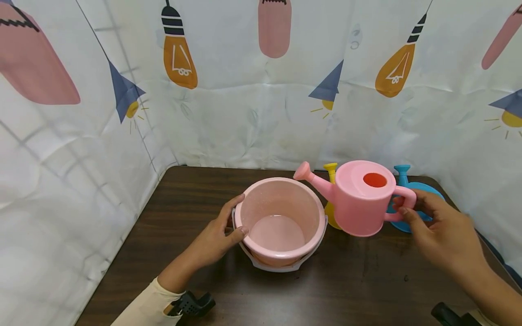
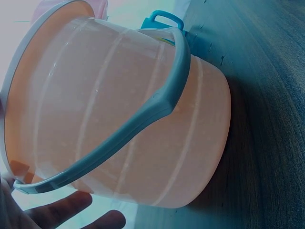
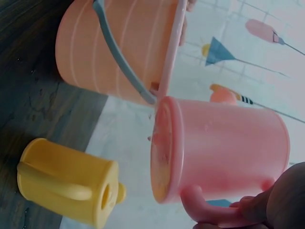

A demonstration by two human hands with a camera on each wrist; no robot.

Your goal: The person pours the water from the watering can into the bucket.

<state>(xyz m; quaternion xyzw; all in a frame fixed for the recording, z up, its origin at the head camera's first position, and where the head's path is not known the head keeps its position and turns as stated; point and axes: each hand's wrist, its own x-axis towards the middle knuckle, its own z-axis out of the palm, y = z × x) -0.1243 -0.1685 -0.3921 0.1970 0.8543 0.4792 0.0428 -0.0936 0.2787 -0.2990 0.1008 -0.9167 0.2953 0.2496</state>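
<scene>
A pink bucket (image 1: 281, 195) with a grey handle (image 1: 281, 268) stands upright on the table. My left hand (image 1: 214, 242) grips its left rim, thumb over the edge and fingers against the outside. In the left wrist view the grey handle (image 2: 138, 121) hangs down along the bucket's side. My right hand (image 1: 446, 231) holds a pink watering can (image 1: 360, 206) by its loop handle, raised off the table to the right of the bucket. Its spout points left, with the rose near the bucket's far right rim. Drops show on the can's underside in the right wrist view.
Behind the pink can stand a yellow watering can (image 3: 66, 183) and a blue watering can (image 1: 428, 189), both partly hidden in the head view. The dark wooden table (image 1: 346, 290) has a few wet spots. A printed curtain (image 1: 244, 122) surrounds its back and sides.
</scene>
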